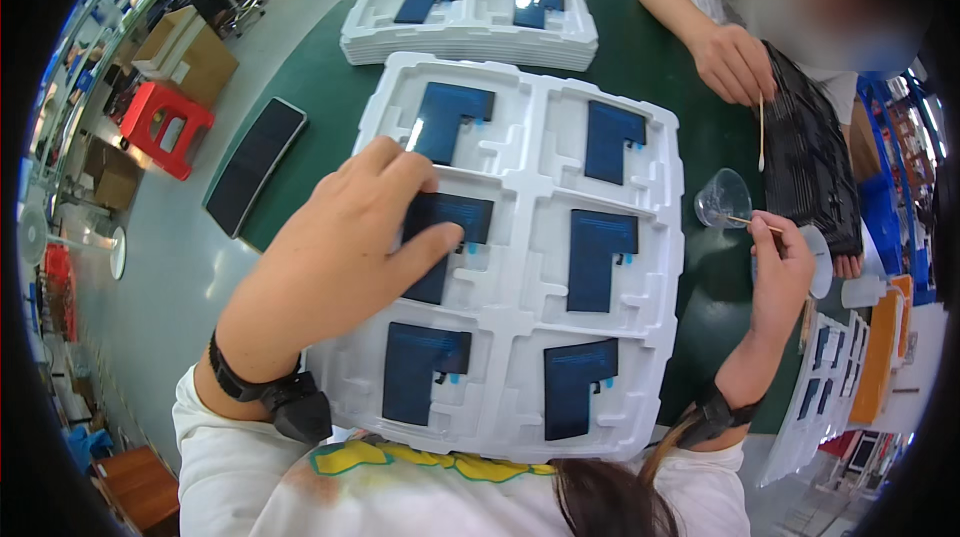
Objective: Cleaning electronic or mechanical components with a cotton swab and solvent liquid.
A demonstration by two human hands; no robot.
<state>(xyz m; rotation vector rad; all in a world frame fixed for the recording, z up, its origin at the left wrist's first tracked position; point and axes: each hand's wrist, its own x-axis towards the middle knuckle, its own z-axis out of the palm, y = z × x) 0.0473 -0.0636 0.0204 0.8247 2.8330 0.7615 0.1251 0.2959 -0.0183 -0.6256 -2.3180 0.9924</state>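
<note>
A white plastic tray in front of me holds several flat, L-shaped, dark blue phone batteries, each in its own compartment. Over the left side reaches my left hand, thumb and fingers apart, touching or just above the middle-left battery and partly hiding it. On the right, my right hand pinches a thin wooden cotton swab. The swab's far end lies in or at the rim of a small clear plastic cup; its tip is not clear.
Beyond my tray stands a stack of similar trays with batteries. At the left table edge lies a black-screened phone-like device. Across the right side, a co-worker's hand holds another cotton swab beside black trays.
</note>
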